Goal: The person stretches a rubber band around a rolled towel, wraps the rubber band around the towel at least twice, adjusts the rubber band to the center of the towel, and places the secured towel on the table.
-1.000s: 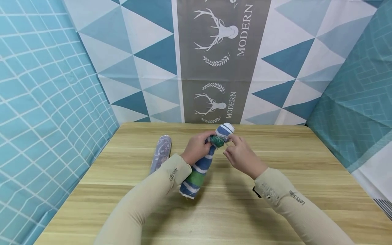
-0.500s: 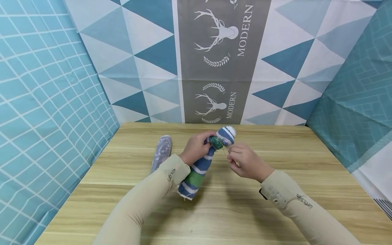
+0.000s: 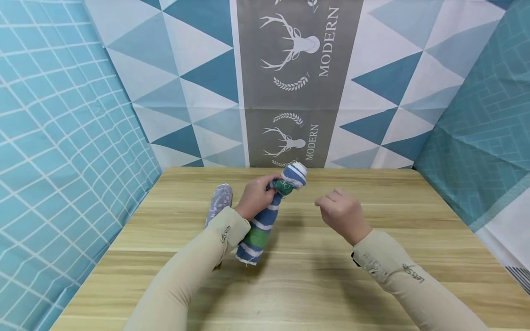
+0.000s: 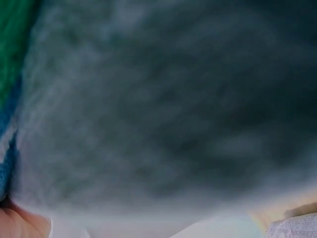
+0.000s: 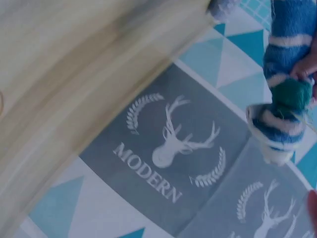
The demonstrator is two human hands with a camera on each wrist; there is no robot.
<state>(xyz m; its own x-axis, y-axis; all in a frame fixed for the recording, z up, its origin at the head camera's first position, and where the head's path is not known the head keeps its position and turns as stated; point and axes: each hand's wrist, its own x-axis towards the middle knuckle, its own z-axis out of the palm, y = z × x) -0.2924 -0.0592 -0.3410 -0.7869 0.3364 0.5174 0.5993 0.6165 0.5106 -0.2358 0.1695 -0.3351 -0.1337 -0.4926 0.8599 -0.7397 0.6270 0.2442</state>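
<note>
Left hand (image 3: 256, 195): fingers wrapped round the striped towel roll (image 3: 262, 219) near its upper end, by the green bunched neck (image 3: 283, 186). Right hand (image 3: 341, 214): fingers curled in, well apart from the towel, nothing seen in it (fingertips tucked out of sight, so can't rule out a fine strand). Towel sits tilted right of the left forearm, apparently raised over the bench (image 3: 414, 211), going by the shadow. Lilac patterned roll (image 3: 219, 200) lies on the bench to the left, partly behind the left sleeve (image 3: 232, 230).

Risks, my judgement: one hand alone carries the towel, so a slack grip could let it drop or unroll. The low end hangs without a hand on it and could swing or fan out. Loose fibres at the neck could snag on a finger and tug the wrap askew.

Views: head gives the towel's full length and both hands; the neck is small there. Right wrist shows the neck closer, with a thin loose strand (image 5: 309, 124) and a pale flared edge (image 5: 253, 130) on the fold, but only a sliver of finger at the frame's right side. Left wrist is mostly dark blurred fabric, can't say which part; a bit of hand shows low left.
</note>
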